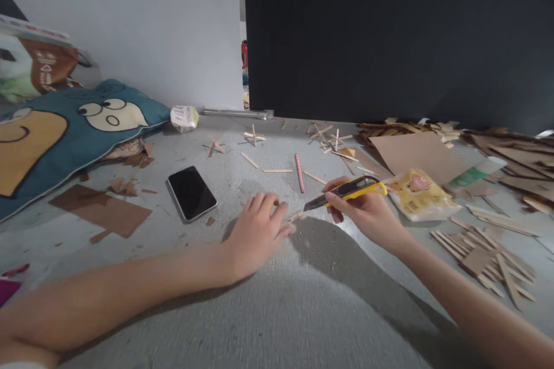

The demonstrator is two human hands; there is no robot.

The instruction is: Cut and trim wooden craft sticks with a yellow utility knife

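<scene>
My right hand (pixel 363 207) is closed round a yellow and black utility knife (pixel 357 189), its blade out and pointing left. Just past the blade tip, my left hand (pixel 257 233) pinches a short wooden craft stick (pixel 295 218) close to the grey surface. Whether the blade touches the stick I cannot tell. A pink pen (pixel 299 173) lies beyond the knife, among loose craft sticks (pixel 277 170). To the left of my left hand rests a smartphone (pixel 191 193) with a dark screen.
Small crossed-stick pieces (pixel 254 136) stand at the back. On the right are a yellow tissue pack (pixel 422 196), a heap of sticks (pixel 489 259) and cardboard sheets (pixel 411 153). A blue cartoon cushion (pixel 86 132) and brown cardboard scraps (pixel 101 209) lie on the left.
</scene>
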